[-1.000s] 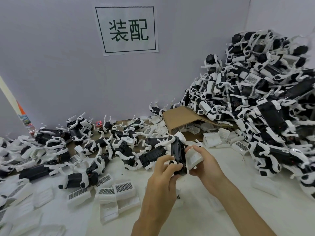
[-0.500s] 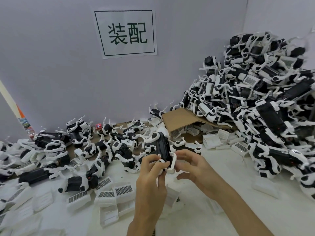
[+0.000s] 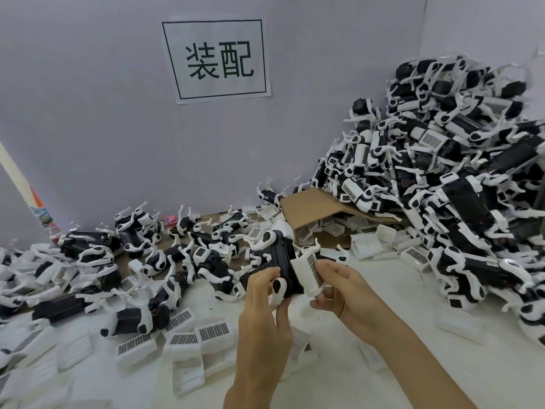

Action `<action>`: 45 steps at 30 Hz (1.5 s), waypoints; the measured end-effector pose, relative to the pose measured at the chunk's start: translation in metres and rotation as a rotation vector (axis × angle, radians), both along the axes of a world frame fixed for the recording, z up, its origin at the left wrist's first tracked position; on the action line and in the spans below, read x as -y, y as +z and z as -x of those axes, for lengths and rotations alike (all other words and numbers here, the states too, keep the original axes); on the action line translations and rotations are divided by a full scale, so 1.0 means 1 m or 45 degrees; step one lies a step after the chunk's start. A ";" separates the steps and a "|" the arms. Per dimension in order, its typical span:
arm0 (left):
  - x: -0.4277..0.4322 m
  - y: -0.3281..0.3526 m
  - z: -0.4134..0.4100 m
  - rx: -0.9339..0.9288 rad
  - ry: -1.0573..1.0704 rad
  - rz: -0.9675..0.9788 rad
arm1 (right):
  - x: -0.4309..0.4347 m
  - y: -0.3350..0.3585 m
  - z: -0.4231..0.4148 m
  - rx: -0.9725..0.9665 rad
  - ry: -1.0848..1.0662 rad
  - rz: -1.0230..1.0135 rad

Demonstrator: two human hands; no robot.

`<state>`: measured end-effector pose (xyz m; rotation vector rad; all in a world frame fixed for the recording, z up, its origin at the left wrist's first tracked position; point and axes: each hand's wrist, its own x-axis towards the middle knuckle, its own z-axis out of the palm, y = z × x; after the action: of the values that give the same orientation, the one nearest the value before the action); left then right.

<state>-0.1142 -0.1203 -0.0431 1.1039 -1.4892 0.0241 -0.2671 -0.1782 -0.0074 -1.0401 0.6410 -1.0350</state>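
Left hand (image 3: 265,293) curls round the near end of the black-and-white toy dog (image 3: 283,258), thumb beside a white leg joint. Right hand (image 3: 339,287), just beside it, pinches a white grille cover (image 3: 308,274) against the dog's right flank. The dog's long axis runs away from the grip toward the wall, far end tipped up and slightly left. Left of the grip lie loose covers (image 3: 182,338); beyond it a cardboard flap (image 3: 318,208); far right, a tall heap of dogs (image 3: 457,172).
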 end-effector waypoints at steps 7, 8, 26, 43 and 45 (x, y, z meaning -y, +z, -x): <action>-0.005 -0.002 0.012 0.154 -0.082 -0.020 | 0.007 -0.006 0.000 -0.065 -0.229 -0.109; -0.006 -0.003 0.014 0.165 -0.088 -0.015 | 0.006 -0.007 -0.001 -0.094 -0.236 -0.108; -0.010 0.006 0.017 0.197 -0.178 0.006 | -0.004 0.000 -0.006 0.252 0.083 -0.201; -0.009 0.004 0.016 0.212 -0.099 -0.076 | -0.004 -0.005 -0.013 0.265 -0.095 -0.157; -0.008 0.005 0.014 0.158 -0.080 -0.062 | -0.004 -0.005 -0.013 0.223 -0.123 -0.100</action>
<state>-0.1278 -0.1120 -0.0382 1.1103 -1.6419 0.0129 -0.2545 -0.1742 -0.0120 -0.8461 0.5882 -1.1623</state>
